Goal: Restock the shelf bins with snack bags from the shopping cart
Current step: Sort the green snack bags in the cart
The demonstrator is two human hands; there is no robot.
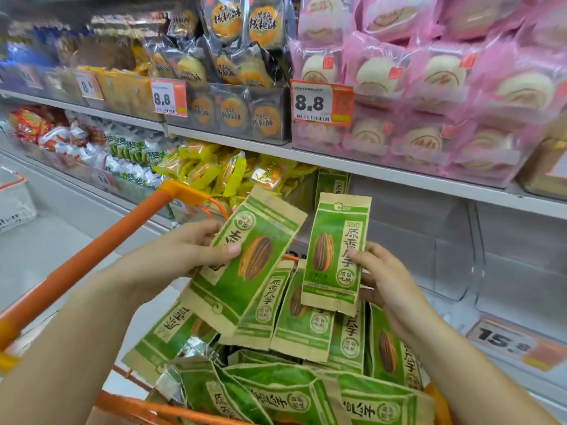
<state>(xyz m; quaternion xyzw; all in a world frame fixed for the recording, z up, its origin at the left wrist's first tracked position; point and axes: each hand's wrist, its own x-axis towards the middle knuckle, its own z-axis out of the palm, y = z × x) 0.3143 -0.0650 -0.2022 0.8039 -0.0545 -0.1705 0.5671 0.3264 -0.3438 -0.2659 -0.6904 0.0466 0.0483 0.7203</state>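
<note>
At the bottom of the frame the orange shopping cart [101, 246] holds a loose heap of green and tan sunflower seed bags [294, 391], some standing on end, others lying flat with their print upside down. Two more bags are lifted above the heap. The left hand [190, 250], centre left, pinches a tilted seed bag [245, 262], thumb across its front and fingers curled behind its left edge. The right hand [386, 277], centre right, grips an upright seed bag [336, 253] by its right edge, thumb on the front near the printed characters, the other fingers behind it. The two raised bags are close together, and I cannot tell whether they touch.

Right of centre, the clear shelf bins [441, 256] on the lower shelf show bare walls and floors; one more green seed bag [333, 182] stands at the back of that shelf, just under the shelf above. A price tag reading 15.8 [509, 342] sits on the shelf edge at lower right.

Left of this, a bin is piled with yellow snack packets [211, 170], and further left lie green-and-white packets [132, 151] and red packets [33, 124]. On the upper shelf, a clear bin holds dark-wrapped round pastries [233, 69], and the bin to the right is stacked with pink-wrapped white cakes [429, 84]. Orange 8.8 price tags [320, 102] hang on the fronts of these upper bins.
</note>
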